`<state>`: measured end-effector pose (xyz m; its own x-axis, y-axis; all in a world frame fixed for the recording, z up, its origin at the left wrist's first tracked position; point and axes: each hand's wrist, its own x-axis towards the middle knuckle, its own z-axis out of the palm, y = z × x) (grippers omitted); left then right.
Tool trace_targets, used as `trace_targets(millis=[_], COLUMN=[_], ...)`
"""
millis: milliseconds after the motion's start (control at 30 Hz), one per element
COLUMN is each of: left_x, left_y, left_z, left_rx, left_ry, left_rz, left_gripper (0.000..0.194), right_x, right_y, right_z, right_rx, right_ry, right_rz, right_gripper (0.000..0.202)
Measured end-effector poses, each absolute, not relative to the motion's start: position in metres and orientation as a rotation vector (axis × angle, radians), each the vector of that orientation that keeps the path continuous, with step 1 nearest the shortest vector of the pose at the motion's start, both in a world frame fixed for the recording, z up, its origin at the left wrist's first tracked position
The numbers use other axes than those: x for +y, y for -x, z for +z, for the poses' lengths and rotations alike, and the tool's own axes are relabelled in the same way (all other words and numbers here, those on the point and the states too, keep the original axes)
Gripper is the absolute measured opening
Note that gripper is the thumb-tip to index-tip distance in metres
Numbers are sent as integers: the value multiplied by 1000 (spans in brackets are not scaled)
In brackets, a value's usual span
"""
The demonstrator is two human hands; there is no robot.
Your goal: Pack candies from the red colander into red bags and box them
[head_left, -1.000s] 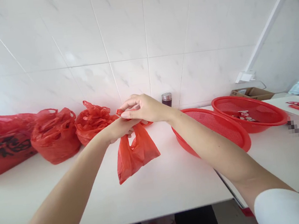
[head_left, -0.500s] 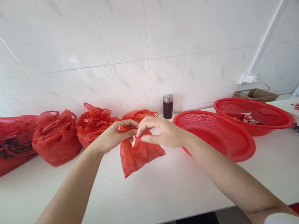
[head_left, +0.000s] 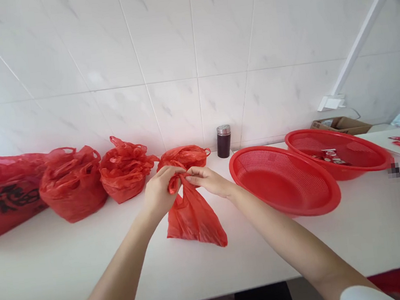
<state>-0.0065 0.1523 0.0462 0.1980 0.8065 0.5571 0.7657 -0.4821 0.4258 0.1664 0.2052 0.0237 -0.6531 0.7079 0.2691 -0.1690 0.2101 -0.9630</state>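
Note:
A small red plastic bag [head_left: 197, 220] hangs by its gathered top over the white table, its lower part spread out below my hands. My left hand [head_left: 164, 188] is closed on the bag's twisted top. From the other side, my right hand [head_left: 209, 180] pinches the same gathered plastic, fingertips close to those of my left. Just behind the hands sits another red bag [head_left: 186, 156], partly covered by them. What the held bag contains, if anything, cannot be made out.
Red bags [head_left: 72, 188] stand at the left, one crumpled [head_left: 125, 170]. A dark flask [head_left: 224, 142] stands by the wall. Red baskets [head_left: 286, 183] [head_left: 373, 152] and a cardboard box [head_left: 354, 126] are at the right on the white table [head_left: 256, 259].
My hands have come closer together on the bag's top, and the right fingers have closed on it. The bag has swung and now hangs longer and lower.

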Motion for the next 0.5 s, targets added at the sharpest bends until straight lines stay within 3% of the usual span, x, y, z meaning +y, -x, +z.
trace_targets(millis=[133,300,500], left_x=[130,97,110], left_y=[40,73,34], left_z=[1,-69,-84], left_rx=[1665,1757,1915], left_ry=[-2029,-1563,-1496], left_rz=[1021,1312,1439], left_gripper=[39,50,47], right_x=[198,192,183], right_y=[-184,-196,-149], right_z=[6,-47,-80], right_rx=[-1716,-1595,-1582], right_ry=[595,1001,1283], right_rz=[1504,1317,917], right_gripper=[32,35,28])
